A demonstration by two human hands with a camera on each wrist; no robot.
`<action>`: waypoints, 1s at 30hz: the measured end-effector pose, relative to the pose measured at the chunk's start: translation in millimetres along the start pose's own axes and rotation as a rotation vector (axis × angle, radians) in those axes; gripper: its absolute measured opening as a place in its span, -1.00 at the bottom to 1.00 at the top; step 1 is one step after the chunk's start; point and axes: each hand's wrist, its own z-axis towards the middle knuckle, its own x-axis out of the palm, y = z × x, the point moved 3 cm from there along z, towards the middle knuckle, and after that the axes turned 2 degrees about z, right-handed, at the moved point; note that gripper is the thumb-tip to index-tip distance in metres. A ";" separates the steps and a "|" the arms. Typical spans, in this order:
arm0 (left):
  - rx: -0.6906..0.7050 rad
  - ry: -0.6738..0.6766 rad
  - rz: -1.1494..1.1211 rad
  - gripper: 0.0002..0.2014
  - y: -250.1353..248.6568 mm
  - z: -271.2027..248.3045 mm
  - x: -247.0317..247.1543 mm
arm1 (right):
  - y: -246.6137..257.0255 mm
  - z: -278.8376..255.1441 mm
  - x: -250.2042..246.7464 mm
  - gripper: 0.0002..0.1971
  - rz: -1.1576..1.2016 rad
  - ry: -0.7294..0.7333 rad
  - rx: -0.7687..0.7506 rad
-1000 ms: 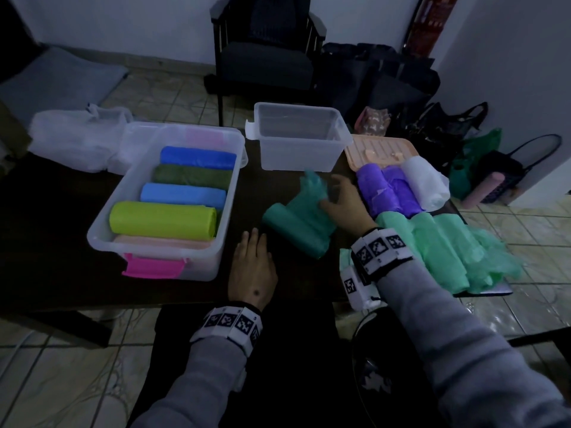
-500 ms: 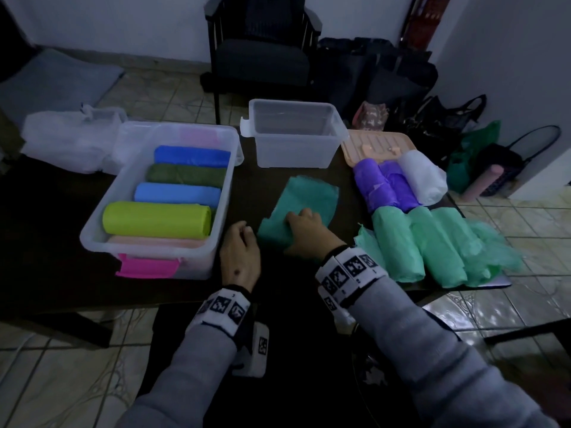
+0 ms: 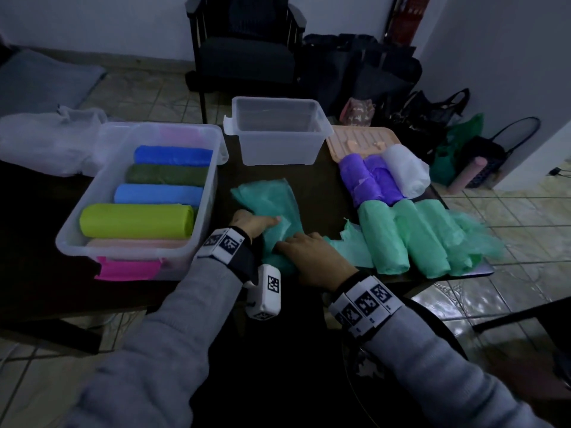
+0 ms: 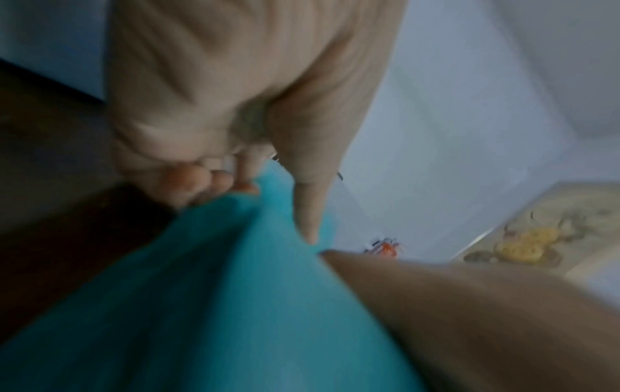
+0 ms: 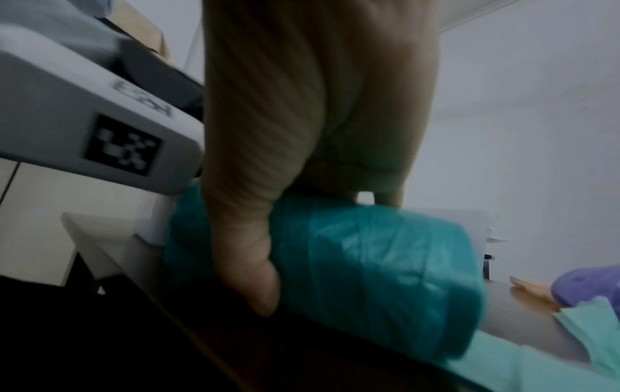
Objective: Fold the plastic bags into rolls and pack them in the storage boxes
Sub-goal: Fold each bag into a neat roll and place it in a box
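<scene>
both hands have closed in on the teal bag [image 3: 272,208] lying on the table [image 3: 321,193]: left hand [image 3: 253,222] pinches its edge, right hand [image 3: 312,257] curls around the near rolled end, so rolling has begun.

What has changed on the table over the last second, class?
The left hand moved from resting on the table onto the teal bag and grips it. The right hand drew the bag toward the near edge and rolls it. The boxes and the finished rolls stayed put.
</scene>
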 end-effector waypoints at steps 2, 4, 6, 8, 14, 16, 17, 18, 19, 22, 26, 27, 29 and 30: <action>0.033 0.019 -0.060 -0.51 -6.6 2.2 2.0 | 1.0 -1.4 -0.7 -0.58 -0.005 -0.007 -0.002; 0.060 0.016 -0.145 -0.62 -14.0 4.8 2.7 | 1.3 -1.9 -1.3 -0.55 -0.013 -0.011 -0.009; 0.088 0.017 -0.189 -0.61 -21.9 6.0 3.1 | 1.4 -2.9 -1.9 -0.51 -0.012 -0.006 -0.028; 0.132 0.041 -0.199 -0.58 -29.8 5.8 4.1 | 1.7 -4.6 -2.6 -0.45 -0.015 0.023 -0.041; 0.191 0.094 -0.324 -0.70 -59.0 -0.8 2.0 | -2.9 -6.1 -9.5 -0.46 0.086 0.028 -0.048; 0.202 0.104 -0.341 -0.70 -63.0 2.5 2.2 | -6.7 -4.6 -11.6 -0.45 0.135 0.027 -0.035; 0.212 0.079 -0.342 -0.69 -63.3 4.9 1.4 | -8.1 -3.9 -12.6 -0.45 0.161 0.035 -0.031; 0.233 0.029 -0.322 -0.69 -63.1 7.9 0.1 | -9.2 -3.1 -13.0 -0.45 0.183 0.050 -0.024; 0.265 -0.039 -0.270 -0.66 -63.2 10.7 -1.7 | -10.5 -2.3 -13.2 -0.46 0.201 0.066 -0.011; 0.369 -0.279 0.084 -0.51 -63.8 13.7 -6.7 | -14.5 0.7 -11.9 -0.46 0.253 0.089 0.019; 0.515 -0.237 0.724 -0.50 -54.0 3.0 3.0 | -17.9 3.8 -5.5 -0.37 0.184 0.137 0.009; 0.519 -0.124 0.814 -0.49 -47.3 3.2 8.3 | -19.0 3.8 -4.2 -0.36 0.168 0.148 0.014; 0.470 0.119 0.953 -0.48 -32.6 6.5 16.7 | -19.8 3.3 -2.5 -0.35 0.145 0.154 0.014; 0.445 0.200 1.024 -0.46 -26.4 8.4 19.2 | -19.3 3.2 -1.8 -0.35 0.136 0.158 0.011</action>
